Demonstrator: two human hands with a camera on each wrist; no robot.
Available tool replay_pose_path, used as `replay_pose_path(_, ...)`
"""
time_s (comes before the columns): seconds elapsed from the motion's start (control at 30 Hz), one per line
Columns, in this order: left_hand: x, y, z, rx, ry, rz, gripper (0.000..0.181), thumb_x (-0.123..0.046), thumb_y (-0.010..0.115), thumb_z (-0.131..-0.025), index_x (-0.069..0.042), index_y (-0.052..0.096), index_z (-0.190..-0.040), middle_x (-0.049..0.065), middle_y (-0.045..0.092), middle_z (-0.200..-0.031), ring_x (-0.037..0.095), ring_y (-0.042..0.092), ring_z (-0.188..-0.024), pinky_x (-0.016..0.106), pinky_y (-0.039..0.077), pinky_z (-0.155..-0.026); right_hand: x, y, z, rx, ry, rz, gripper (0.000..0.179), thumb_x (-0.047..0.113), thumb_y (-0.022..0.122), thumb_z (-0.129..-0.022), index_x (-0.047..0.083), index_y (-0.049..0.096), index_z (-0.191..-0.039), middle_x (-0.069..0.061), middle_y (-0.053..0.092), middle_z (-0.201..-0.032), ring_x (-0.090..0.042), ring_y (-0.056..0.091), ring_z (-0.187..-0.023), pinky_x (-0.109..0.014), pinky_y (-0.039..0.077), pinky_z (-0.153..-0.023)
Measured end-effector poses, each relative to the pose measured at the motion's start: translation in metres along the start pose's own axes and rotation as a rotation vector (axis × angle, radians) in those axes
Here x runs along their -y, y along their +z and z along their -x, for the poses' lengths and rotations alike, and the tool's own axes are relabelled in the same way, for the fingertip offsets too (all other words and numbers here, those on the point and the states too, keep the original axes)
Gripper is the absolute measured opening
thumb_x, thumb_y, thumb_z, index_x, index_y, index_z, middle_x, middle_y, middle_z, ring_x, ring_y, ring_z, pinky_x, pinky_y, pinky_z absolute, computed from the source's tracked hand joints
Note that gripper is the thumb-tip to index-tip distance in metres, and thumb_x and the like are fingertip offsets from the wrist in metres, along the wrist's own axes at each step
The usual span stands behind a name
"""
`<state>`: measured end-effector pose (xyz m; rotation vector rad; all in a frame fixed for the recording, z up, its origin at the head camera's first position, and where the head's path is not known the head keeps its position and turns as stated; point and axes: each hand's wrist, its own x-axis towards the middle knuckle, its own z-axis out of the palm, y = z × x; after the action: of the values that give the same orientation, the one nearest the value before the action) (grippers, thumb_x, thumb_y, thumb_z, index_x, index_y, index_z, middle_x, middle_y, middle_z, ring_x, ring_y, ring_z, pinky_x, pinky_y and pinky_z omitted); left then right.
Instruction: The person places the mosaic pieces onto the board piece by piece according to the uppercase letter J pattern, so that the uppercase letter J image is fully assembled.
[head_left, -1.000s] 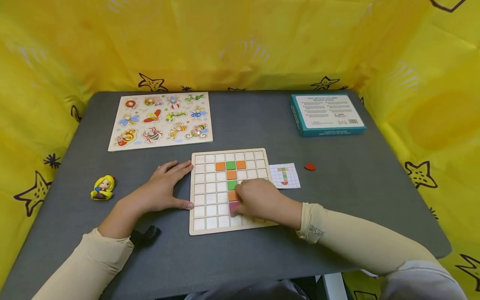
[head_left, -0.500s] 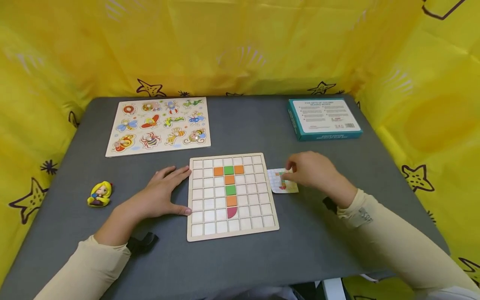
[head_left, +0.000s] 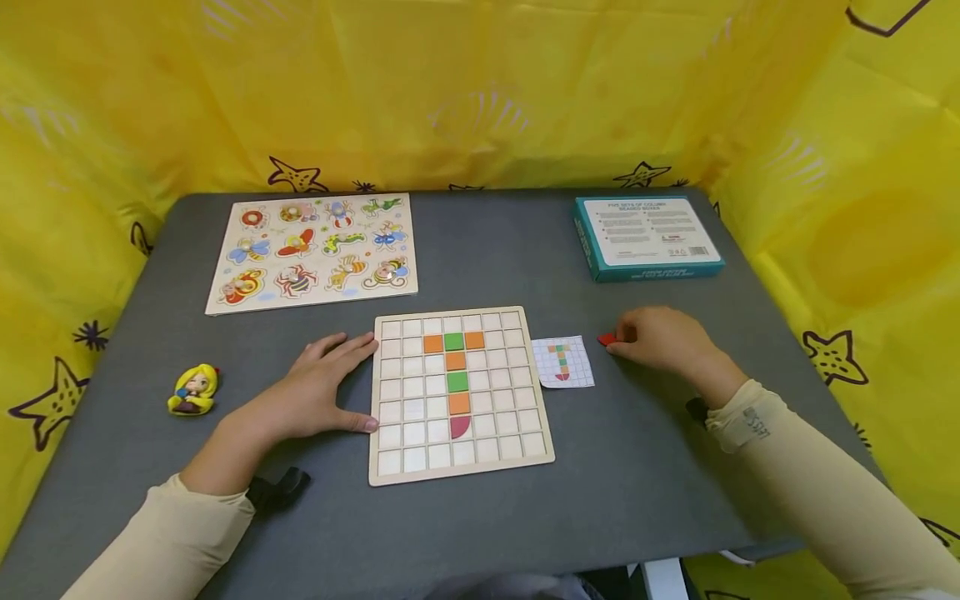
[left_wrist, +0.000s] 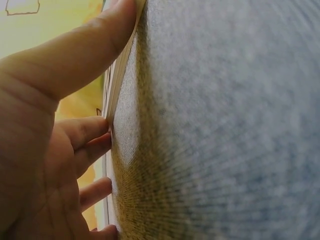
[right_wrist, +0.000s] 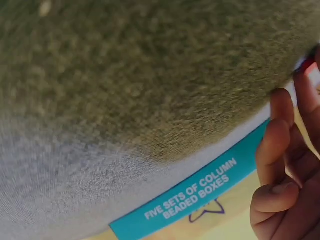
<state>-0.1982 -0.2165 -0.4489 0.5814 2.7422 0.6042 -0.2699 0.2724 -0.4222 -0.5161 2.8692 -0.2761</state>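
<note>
A wooden grid board (head_left: 461, 478) lies on the table. In it, orange squares (head_left: 456, 361) and green squares (head_left: 457, 382) form a T shape, with a dark pink quarter-circle piece (head_left: 459, 427) at the lower end. My left hand (head_left: 311, 396) rests along the board's left edge, fingers spread and thumb straight; the left wrist view shows the thumb (left_wrist: 95, 45) against the edge. Right of the pattern card (head_left: 581, 371), my right hand (head_left: 663, 343) pinches a small red piece (head_left: 606, 339) at the table surface. Its fingers partly hide that piece; the right wrist view shows only a sliver of red.
An insect picture puzzle board (head_left: 318, 296) lies at the back left. A teal box (head_left: 660, 272) with a white label is at the back right. A yellow-haired figurine (head_left: 193, 390) stands at the left. Yellow patterned cloth (head_left: 480, 92) surrounds the grey table (head_left: 480, 533).
My right hand has left the dark pink piece in the grid, passed right over the card, and taken hold of the red piece. The left hand stays at the board's edge.
</note>
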Motion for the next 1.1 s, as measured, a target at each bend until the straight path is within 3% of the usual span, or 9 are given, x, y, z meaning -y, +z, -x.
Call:
replay_pose_path(0.23,0.001,0.002,0.000,0.001,0.006,-0.003,0.118,-0.069,0.079,-0.064,-0.015,0.028,-0.156,0.002,0.021,-0.161,0.041,0.007,-0.144,0.067,0.009,-0.108,0.003,0.004,-0.003,-0.025,-0.014,0.013,0.026,0.035,0.075,-0.085,0.012,0.065,-0.093,0.003,0.056,-0.070,-0.018,0.052,-0.064,-0.035,0.042,-0.056)
replay_pose_path(0.43,0.001,0.001,0.000,-0.003,0.009,0.002,0.118,-0.069,0.079,-0.064,-0.015,0.028,-0.156,0.003,0.022,-0.161,0.041,0.007,-0.144,0.067,0.009,-0.107,0.006,0.008,-0.001,-0.017,-0.006,0.003,0.032,0.045,0.074,-0.085,0.015,0.062,-0.082,0.003,0.055,-0.067,-0.017,0.050,-0.061,-0.034,0.039,-0.052)
replay_pose_path(0.57,0.001,0.001,0.000,-0.001,0.010,-0.003,0.118,-0.069,0.078,-0.064,-0.015,0.028,-0.156,0.003,0.021,-0.161,0.041,0.007,-0.144,0.067,0.010,-0.107,0.007,0.008,0.002,-0.033,-0.018,0.022,0.036,0.046,0.076,-0.082,0.013,0.062,-0.086,0.002,0.052,-0.068,-0.018,0.050,-0.062,-0.034,0.039,-0.053)
replay_pose_path(0.83,0.002,0.001,0.001,-0.001,0.017,-0.006,0.117,-0.069,0.078,-0.065,-0.015,0.028,-0.156,0.003,0.021,-0.161,0.041,0.007,-0.144,0.067,0.009,-0.107,0.006,0.012,0.006,-0.072,-0.051,0.024,0.028,0.037,0.076,-0.083,0.012,0.066,-0.089,0.003,0.051,-0.067,-0.017,0.050,-0.062,-0.033,0.039,-0.053)
replay_pose_path(1.1,0.001,0.001,-0.001,0.001,0.012,-0.006,0.118,-0.069,0.078,-0.065,-0.015,0.027,-0.156,0.003,0.021,-0.161,0.041,0.007,-0.144,0.066,0.008,-0.108,0.009,0.011,0.005,-0.098,-0.061,0.020,0.022,0.035,0.076,-0.083,0.014,0.068,-0.083,0.005,0.054,-0.065,-0.016,0.051,-0.061,-0.034,0.041,-0.053)
